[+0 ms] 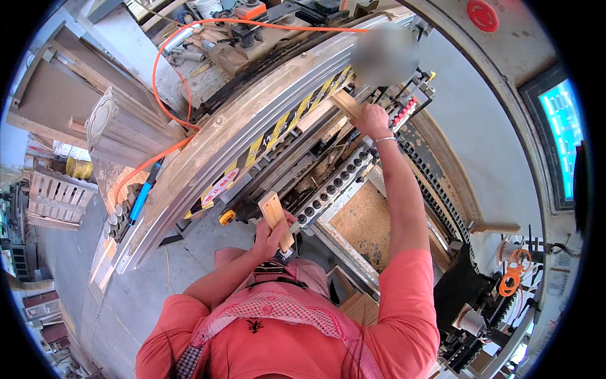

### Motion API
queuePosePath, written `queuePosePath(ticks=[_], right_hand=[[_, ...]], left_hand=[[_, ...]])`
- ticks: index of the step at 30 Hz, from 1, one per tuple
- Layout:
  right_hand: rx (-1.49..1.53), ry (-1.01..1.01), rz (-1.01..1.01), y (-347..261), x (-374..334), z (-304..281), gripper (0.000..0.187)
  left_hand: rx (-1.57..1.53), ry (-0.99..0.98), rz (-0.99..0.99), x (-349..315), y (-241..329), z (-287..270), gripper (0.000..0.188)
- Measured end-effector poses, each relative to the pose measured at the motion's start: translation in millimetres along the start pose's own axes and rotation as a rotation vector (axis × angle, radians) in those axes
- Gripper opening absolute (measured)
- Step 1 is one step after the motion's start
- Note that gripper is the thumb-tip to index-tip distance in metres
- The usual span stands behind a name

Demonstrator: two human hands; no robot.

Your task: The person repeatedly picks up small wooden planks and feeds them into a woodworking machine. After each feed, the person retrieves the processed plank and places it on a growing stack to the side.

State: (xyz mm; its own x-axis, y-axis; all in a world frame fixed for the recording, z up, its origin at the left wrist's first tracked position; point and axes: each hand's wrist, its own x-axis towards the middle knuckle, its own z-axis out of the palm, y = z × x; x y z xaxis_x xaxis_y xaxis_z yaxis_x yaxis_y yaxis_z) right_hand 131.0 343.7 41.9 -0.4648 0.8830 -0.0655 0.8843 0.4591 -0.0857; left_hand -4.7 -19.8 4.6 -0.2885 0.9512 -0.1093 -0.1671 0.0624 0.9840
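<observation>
My left hand [268, 239] is closed round a short, pale wooden block [272, 211] with small holes near its upper end. It holds the block upright in front of my apron, at the near end of the machine. My right arm reaches far forward over the machine. There my right hand [371, 121] grips the end of another pale wooden piece [346, 103], beside the yellow-and-black striped rail [297, 117]. A row of round black knobs [338, 182] runs between the two hands. A blurred patch hides what lies just beyond my right hand.
Sawdust fills a tray [360, 221] below my right forearm. A black chain track [435, 186] runs along the right. An orange hose [158, 63] loops over the grey machine beam, near a blue air gun [144, 194]. At the right stand a lit screen [560, 139] and a red button [483, 15].
</observation>
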Motion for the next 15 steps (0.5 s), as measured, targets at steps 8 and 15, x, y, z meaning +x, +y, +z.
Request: queuePosePath(ticks=[8,15], right_hand=[[0.003,0.059,-0.025,5.1,4.5,8.9,0.037],[0.001,0.058,-0.039,2.9,4.7,3.6,0.036]], left_hand=[[-0.095,0.000,-0.074,2.6,1.1,-3.2,0.021],[-0.057,-0.051,-0.055,2.6,-0.1,-6.5,0.022]])
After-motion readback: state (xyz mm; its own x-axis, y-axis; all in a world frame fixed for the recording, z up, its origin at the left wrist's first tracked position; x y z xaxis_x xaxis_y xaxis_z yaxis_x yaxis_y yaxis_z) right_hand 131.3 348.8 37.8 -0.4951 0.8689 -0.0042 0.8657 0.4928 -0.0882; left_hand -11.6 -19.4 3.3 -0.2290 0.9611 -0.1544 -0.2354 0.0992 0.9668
